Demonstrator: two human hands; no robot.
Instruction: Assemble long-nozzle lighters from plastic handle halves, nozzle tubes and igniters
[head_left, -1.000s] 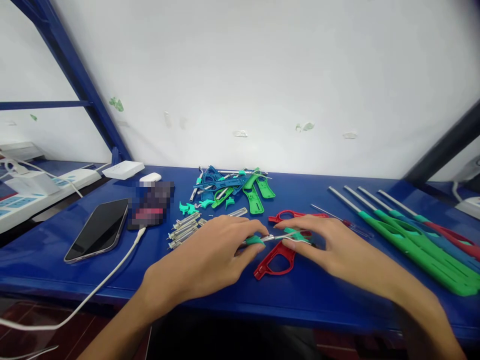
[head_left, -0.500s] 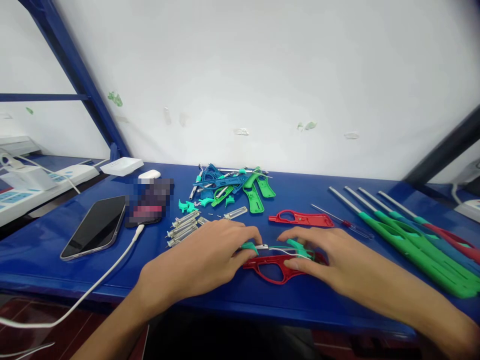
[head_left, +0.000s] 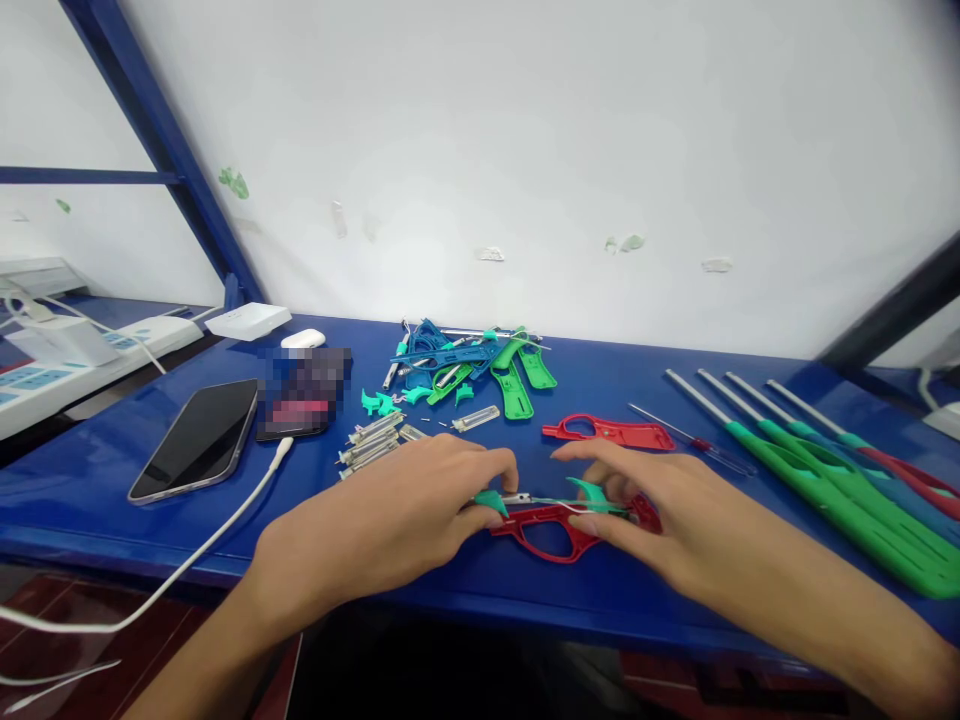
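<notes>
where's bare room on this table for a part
Free: between the green pieces and leftmost silver rod, behind the far red shell; the strip between the near red shell and the table's near edge. Crowded: around the blue parts, and between left hand and right hand.

L hand & R hand bare, forearms too; dark clothing at lap, prob.

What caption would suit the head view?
Left hand and right hand hold teal parts at a red shell, with four lighters lying to the right.
</notes>
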